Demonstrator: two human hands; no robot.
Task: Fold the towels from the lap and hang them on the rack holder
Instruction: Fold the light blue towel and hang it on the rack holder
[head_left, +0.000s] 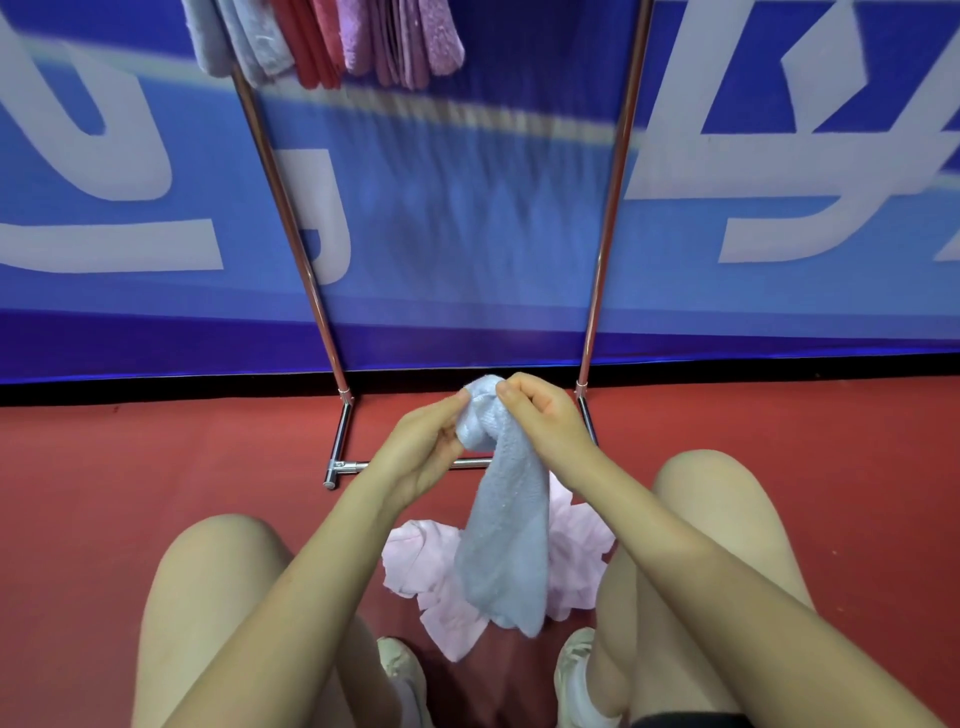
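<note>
Pinching the top edge of a pale blue towel (506, 525), the left hand (423, 452) and the right hand (545, 415) are holding it up between the person's knees, fingers of both curled tight onto the bunched cloth at its upper end. The towel is hanging down in a loose, twisted column, its lower end reaching just above the shoes (402, 670). Behind and below it, a crumpled pink towel (421, 566) is lying on the red floor (156, 457), spreading out to either side of the blue one. The metal rack (291, 234) is standing just ahead, its two slanted poles rising against a blue banner (467, 208) and its low crossbar passing behind the left wrist. At the top left of the rack, folded towels are already hanging side by side: grey ones (244, 41), then red ones (311, 47), then pink-purple ones (410, 41).
</note>
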